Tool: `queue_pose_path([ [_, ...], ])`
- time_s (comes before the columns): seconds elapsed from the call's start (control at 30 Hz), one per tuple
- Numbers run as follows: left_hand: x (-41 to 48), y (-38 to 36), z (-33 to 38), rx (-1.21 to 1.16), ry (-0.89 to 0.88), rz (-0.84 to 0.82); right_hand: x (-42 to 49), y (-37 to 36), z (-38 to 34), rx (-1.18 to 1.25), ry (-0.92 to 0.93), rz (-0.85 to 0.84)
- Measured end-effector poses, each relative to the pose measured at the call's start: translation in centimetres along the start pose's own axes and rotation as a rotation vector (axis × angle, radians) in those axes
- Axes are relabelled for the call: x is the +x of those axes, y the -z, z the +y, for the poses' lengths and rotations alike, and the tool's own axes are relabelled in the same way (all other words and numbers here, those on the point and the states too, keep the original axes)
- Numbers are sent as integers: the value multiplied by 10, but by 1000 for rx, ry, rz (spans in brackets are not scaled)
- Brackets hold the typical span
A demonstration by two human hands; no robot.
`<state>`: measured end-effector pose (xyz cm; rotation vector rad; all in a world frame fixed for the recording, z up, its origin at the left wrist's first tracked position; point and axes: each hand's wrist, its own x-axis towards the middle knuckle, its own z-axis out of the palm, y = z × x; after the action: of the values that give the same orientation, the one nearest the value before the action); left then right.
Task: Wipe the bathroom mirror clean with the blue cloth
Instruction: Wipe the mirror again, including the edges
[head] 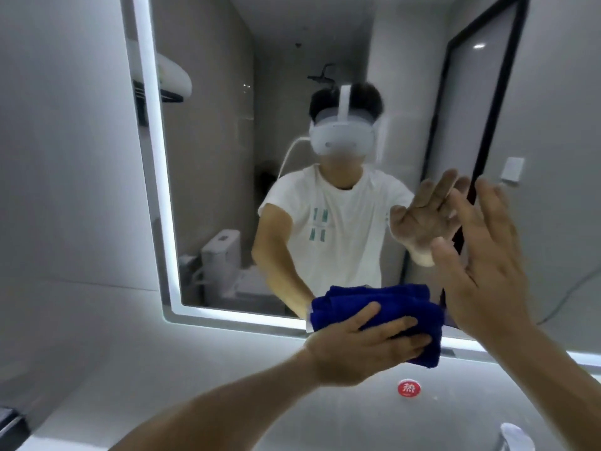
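The left hand (354,349) presses flat fingers on the folded, plush blue cloth (374,297) against the glossy mirror (211,157). Right of them, the right hand (484,271) spreads released fingers.

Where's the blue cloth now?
The blue cloth is low and centre in the head view, under the left hand at the bottom edge of the mirror, above the red sticker.

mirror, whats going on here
A person stands at the bathroom mirror, seen in its reflection wearing a headset. Their left hand presses a folded blue cloth against the mirror's lower edge, fingers spread over it. Their right hand is raised and open close to the glass further right; whether it touches the glass is unclear.
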<state>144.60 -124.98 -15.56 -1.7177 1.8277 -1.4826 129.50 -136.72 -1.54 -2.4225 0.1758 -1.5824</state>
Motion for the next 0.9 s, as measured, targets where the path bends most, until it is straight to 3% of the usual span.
queue_pose_path([
  [0.1, -65, 6, -29, 67, -12, 9, 3, -2, -8, 26, 8, 12],
  [0.3, -174, 35, -128, 218, 216, 71, 13, -17, -42, 91, 101, 17],
  [0.37, -168, 51, -152, 171, 428, 120, 12, -22, -49, 98, 118, 1],
  [0.53, -83, 98, -212, 46, 1207, 432, 22, -29, -65, 129, 135, 23],
  [0.67, -19, 124, -228, -67, 1591, 569, 33, -25, -73, 133, 143, 31],
  [0.77, 16, 119, -199, -126, 1576, 581, 33, -18, -73, 138, 142, 47],
  [0.9, 57, 101, -162, -60, 1274, 485, 31, -2, -54, 136, 108, 77],
])
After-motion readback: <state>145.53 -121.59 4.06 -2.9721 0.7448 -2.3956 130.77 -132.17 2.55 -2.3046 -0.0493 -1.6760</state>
